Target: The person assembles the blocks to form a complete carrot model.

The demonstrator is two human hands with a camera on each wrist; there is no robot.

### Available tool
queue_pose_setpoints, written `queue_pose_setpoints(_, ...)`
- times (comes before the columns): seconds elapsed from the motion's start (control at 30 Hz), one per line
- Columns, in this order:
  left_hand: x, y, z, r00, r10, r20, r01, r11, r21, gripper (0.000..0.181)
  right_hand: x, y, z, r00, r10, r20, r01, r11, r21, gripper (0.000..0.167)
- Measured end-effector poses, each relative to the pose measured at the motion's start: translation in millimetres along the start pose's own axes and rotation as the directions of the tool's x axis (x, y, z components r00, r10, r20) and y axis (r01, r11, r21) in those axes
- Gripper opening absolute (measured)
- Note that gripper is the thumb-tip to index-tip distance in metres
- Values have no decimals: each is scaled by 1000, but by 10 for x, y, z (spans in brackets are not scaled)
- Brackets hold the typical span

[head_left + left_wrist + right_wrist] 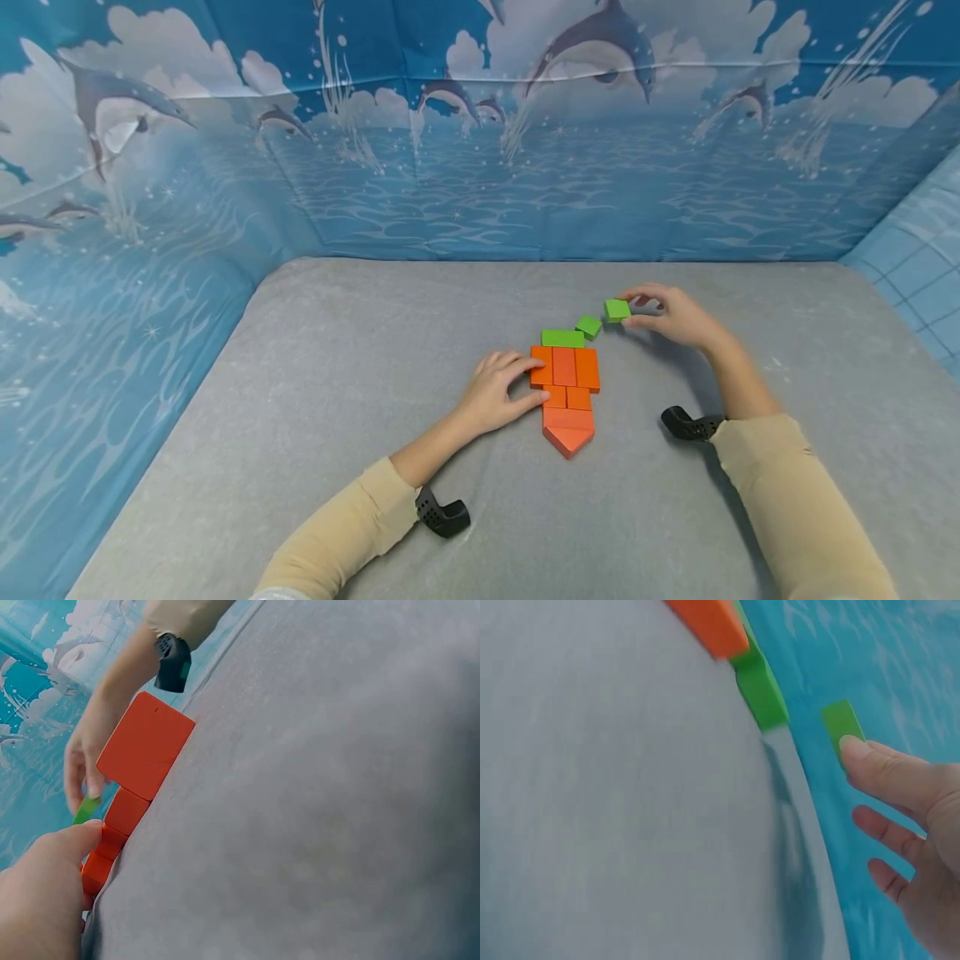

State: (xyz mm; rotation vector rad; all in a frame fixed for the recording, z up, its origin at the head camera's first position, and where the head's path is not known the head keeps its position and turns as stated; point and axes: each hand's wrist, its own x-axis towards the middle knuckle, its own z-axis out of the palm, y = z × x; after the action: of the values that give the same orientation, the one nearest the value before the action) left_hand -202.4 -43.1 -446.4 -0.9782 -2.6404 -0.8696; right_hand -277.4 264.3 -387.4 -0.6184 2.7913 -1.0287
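My right hand (675, 317) pinches a small green block (617, 311) between thumb and fingers, above the cloth at the far right of a row of blocks. The right wrist view shows the thumb on this green block (842, 724), other fingers spread apart. A tilted green block (588, 327) and a long green block (562, 338) lie just left of it. Below them, orange blocks (564, 367) form a column ending in a pointed orange block (567, 440). My left hand (497, 392) rests its thumb and index finger against the column's left side; its other fingertips are hidden in the left wrist view.
A grey cloth (360, 358) covers the work surface. Blue dolphin-print fabric (450, 192) rises behind it and along the left. Black wrist mounts (442, 514) stick out from both tan sleeves (795, 492) over the cloth.
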Motion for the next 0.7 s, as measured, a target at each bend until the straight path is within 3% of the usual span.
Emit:
queue_pose_setpoints(0.33,2,-3,-3,1000,-4,10,4,1000,-3,44,425,-302,288,992,-106,73,106,994,14,39)
queue_pose_setpoints(0.7,11,-29,17,1000,0,12,0,1000,-1,44,699,-498,541,977,-160,143,163,987,-11,35)
